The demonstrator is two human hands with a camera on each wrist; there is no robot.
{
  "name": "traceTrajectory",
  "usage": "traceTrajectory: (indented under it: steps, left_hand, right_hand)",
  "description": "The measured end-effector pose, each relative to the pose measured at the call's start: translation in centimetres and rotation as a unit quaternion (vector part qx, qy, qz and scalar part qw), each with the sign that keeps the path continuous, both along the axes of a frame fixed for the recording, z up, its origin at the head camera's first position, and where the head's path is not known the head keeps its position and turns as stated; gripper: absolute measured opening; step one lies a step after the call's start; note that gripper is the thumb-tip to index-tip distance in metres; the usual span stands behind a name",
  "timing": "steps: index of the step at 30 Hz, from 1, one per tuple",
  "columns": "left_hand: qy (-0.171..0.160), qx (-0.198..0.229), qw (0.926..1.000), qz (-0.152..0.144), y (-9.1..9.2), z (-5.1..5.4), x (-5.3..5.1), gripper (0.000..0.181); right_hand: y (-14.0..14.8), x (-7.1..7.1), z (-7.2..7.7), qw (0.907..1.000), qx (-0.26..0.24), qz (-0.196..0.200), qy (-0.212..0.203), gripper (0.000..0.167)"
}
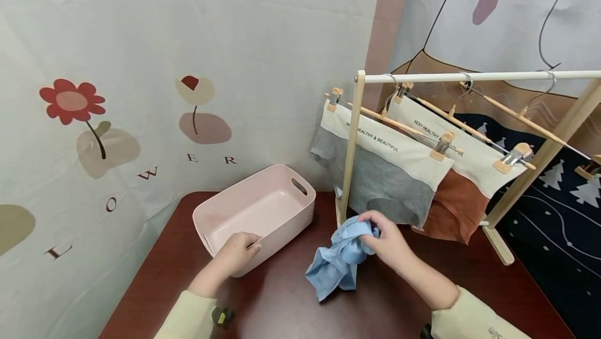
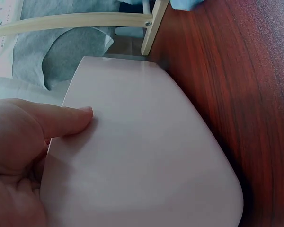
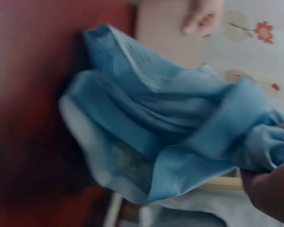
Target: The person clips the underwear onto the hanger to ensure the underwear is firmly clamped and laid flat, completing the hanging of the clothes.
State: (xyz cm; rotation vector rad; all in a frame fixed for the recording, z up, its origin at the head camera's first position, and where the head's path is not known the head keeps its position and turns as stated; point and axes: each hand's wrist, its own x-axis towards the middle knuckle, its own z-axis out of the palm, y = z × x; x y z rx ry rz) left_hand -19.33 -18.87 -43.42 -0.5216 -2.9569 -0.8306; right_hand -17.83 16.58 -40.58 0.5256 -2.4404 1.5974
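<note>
A crumpled light-blue cloth garment [image 1: 339, 262] hangs from my right hand [image 1: 388, 242], pinched between thumb and fingers. In the right wrist view the blue garment [image 3: 180, 118] droops in loose folds; its exact kind cannot be told. My left hand [image 1: 237, 253] grips the near long rim of a pink plastic basket [image 1: 286, 229]. The left wrist view shows the thumb of that hand [image 2: 42, 123] on the outside of the basket wall [image 2: 142, 142], with the fingers partly hidden behind the rim. Inside, the basket's floor shows bare in the head view.
A wooden drying rack [image 1: 353, 146] with a white rail [image 1: 488, 76] stands at the right. From clip hangers hang grey-and-white underpants [image 1: 375, 172] and rust-and-white ones [image 1: 462, 198]. Another clip hanger [image 1: 526, 114] is farther right. The dark red table [image 1: 281, 307] meets a printed cloth backdrop.
</note>
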Motion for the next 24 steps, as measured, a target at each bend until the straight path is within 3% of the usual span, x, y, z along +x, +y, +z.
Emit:
traceTrajectory:
  steps: [3, 7, 11, 16, 20, 22, 24]
  left_hand:
    - [0.001, -0.001, 1.0000, -0.003, -0.2, -0.1, 0.0, 0.012]
    - [0.006, 0.000, 1.0000, -0.006, -0.3, -0.2, 0.0, 0.011]
    - [0.010, 0.002, 0.9999, -0.006, -0.1, -0.1, 0.0, 0.011]
    - [0.004, 0.004, 1.0000, 0.000, 0.1, -0.1, 0.0, 0.013]
    - [0.007, 0.028, 0.9994, 0.021, 0.3, -0.3, 0.0, 0.020]
    - [0.043, 0.040, 0.9976, 0.038, 0.4, -0.3, 0.0, 0.029]
    - [0.102, 0.051, 0.9921, 0.053, 0.8, -0.2, 0.1, 0.039]
  right_hand:
    - [-0.2, 0.1, -2.4, 0.9967, 0.074, 0.033, 0.009, 0.031]
    - [-0.4, 0.5, -4.7, 0.9856, 0.144, 0.080, 0.035, 0.033]
    - [-0.3, 0.9, -5.8, 0.9740, 0.190, 0.117, 0.038, 0.033]
    - [0.4, 1.1, -5.9, 0.9601, 0.229, 0.160, 0.015, 0.037]
    - [0.9, 0.9, -5.6, 0.9637, 0.218, 0.138, 0.070, 0.032]
    - [1.3, 0.7, -5.4, 0.9704, 0.200, 0.108, 0.083, 0.029]
    - [1.9, 0.4, -5.2, 0.9773, 0.187, 0.076, 0.065, 0.028]
